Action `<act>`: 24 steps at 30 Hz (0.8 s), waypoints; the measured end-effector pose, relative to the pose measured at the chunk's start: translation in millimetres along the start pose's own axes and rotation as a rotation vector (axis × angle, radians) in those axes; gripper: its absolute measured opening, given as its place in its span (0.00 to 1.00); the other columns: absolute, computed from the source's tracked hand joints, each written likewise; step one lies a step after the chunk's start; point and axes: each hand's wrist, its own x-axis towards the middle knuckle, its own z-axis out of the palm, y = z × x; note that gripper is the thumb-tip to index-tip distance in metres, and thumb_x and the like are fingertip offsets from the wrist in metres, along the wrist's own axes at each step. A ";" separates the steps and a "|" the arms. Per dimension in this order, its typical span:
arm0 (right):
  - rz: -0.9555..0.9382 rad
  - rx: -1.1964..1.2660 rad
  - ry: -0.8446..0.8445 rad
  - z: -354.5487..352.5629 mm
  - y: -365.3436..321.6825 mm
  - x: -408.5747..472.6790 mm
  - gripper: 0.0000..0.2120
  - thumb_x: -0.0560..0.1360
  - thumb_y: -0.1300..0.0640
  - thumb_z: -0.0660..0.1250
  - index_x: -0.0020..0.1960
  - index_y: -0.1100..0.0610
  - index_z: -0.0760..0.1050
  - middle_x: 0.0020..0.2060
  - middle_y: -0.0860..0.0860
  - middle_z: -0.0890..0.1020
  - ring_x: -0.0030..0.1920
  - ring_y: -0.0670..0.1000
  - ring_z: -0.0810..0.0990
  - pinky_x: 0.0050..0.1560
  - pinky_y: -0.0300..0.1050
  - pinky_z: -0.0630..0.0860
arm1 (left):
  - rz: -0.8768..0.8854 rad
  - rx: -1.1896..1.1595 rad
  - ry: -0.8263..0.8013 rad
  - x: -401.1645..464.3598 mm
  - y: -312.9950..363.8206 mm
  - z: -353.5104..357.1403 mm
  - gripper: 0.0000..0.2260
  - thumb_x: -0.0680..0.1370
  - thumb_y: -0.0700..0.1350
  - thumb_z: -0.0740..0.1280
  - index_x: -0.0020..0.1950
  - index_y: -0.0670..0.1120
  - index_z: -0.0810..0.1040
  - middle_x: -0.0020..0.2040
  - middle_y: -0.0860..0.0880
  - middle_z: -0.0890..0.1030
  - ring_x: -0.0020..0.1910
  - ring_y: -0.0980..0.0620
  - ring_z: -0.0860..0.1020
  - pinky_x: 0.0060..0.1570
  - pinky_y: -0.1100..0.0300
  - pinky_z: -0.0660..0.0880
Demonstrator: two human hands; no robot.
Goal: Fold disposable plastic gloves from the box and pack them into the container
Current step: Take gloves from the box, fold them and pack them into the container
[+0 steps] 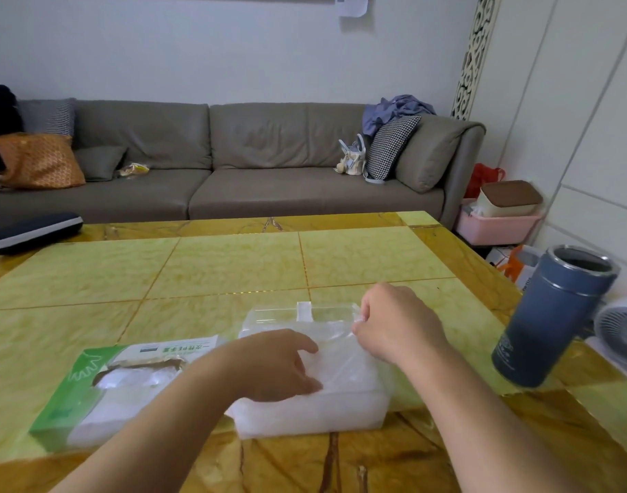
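Hands [280, 364] (two) on one container [304, 414], one box [91, 396]

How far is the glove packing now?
Done: the clear container already looks full of gloves. In hand: the left hand presses on the pile while the right hand pinches a plastic glove over it. Left: the green glove box still shows gloves in its opening.

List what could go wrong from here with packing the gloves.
1. The right hand pinches only the edge of thin glove film over the clear container; it may slip free or spring open.
2. The left hand presses on the heaped gloves, which may spill over the rim.
3. The open blue flask stands near the right forearm and may be knocked.
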 end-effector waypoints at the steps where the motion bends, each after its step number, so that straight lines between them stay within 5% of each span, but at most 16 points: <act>1: 0.012 -0.038 -0.007 -1.9 -2.2 -2.4 0.12 0.74 0.65 0.68 0.35 0.56 0.69 0.31 0.50 0.75 0.27 0.55 0.71 0.26 0.43 0.66 | -0.012 0.026 -0.010 1.3 1.5 -0.3 0.28 0.77 0.60 0.71 0.76 0.62 0.68 0.61 0.63 0.79 0.58 0.58 0.77 0.55 0.63 0.72; 4: 0.007 -0.061 -0.002 -11.9 -12.5 -10.3 0.08 0.73 0.68 0.65 0.42 0.57 0.69 0.38 0.51 0.74 0.32 0.53 0.72 0.27 0.45 0.64 | -0.055 0.091 0.048 7.0 7.2 6.2 0.28 0.73 0.59 0.76 0.72 0.62 0.71 0.58 0.58 0.79 0.54 0.55 0.79 0.52 0.60 0.77; 7: -0.093 0.044 0.026 -17.9 -29.8 -20.2 0.08 0.74 0.64 0.66 0.51 0.56 0.71 0.47 0.51 0.75 0.42 0.54 0.78 0.37 0.49 0.76 | -0.084 0.105 0.108 12.4 10.7 14.5 0.27 0.71 0.58 0.78 0.67 0.60 0.73 0.52 0.57 0.80 0.47 0.54 0.81 0.42 0.59 0.75; 9: -0.147 0.156 -0.066 -14.0 -39.5 -26.6 0.07 0.70 0.65 0.64 0.46 0.57 0.76 0.44 0.51 0.79 0.41 0.57 0.81 0.39 0.55 0.82 | -0.059 0.156 0.125 13.7 13.1 17.3 0.24 0.72 0.57 0.77 0.65 0.58 0.75 0.51 0.57 0.80 0.47 0.53 0.80 0.41 0.58 0.74; 11: -0.151 0.150 -0.183 -5.5 -42.8 -29.7 0.03 0.69 0.63 0.63 0.39 0.58 0.76 0.38 0.53 0.80 0.35 0.58 0.80 0.29 0.50 0.77 | -0.025 0.175 0.122 13.0 15.9 17.4 0.16 0.75 0.54 0.74 0.60 0.55 0.76 0.50 0.55 0.82 0.43 0.53 0.78 0.39 0.59 0.74; 13: -0.153 0.038 -0.281 -0.1 -42.3 -32.2 0.10 0.74 0.59 0.65 0.36 0.57 0.69 0.35 0.51 0.74 0.29 0.53 0.72 0.28 0.45 0.66 | -0.015 0.132 0.103 12.1 15.5 17.2 0.16 0.76 0.54 0.72 0.61 0.53 0.76 0.49 0.54 0.82 0.41 0.54 0.77 0.37 0.60 0.74; 17: -0.120 -0.070 -0.369 2.3 -41.2 -31.1 0.15 0.77 0.55 0.69 0.36 0.54 0.67 0.35 0.50 0.71 0.30 0.50 0.67 0.29 0.43 0.63 | -0.017 0.061 0.051 1.8 7.2 9.9 0.25 0.77 0.56 0.72 0.72 0.56 0.71 0.58 0.56 0.80 0.58 0.52 0.78 0.56 0.58 0.75; 19: -0.115 -0.103 -0.371 4.0 -41.4 -27.9 0.05 0.74 0.57 0.72 0.46 0.53 0.76 0.41 0.50 0.77 0.35 0.51 0.74 0.33 0.43 0.70 | -0.020 0.033 0.079 -6.0 3.9 7.2 0.23 0.79 0.54 0.70 0.74 0.58 0.70 0.63 0.56 0.79 0.59 0.53 0.78 0.59 0.56 0.76; 21: -0.099 -0.147 -0.416 7.8 -40.6 -23.3 0.21 0.74 0.59 0.71 0.67 0.51 0.76 0.51 0.49 0.81 0.46 0.52 0.80 0.43 0.45 0.76 | -0.007 0.081 0.198 -12.5 2.9 6.9 0.21 0.81 0.52 0.68 0.73 0.61 0.70 0.65 0.56 0.78 0.58 0.54 0.79 0.59 0.55 0.77; 24: -0.065 -0.223 -0.522 10.1 -45.2 -14.6 0.29 0.75 0.58 0.70 0.74 0.46 0.71 0.55 0.47 0.79 0.49 0.54 0.79 0.47 0.46 0.74 | -0.019 0.197 0.359 -17.7 8.2 9.1 0.21 0.81 0.49 0.66 0.72 0.61 0.69 0.66 0.56 0.75 0.62 0.53 0.77 0.56 0.56 0.78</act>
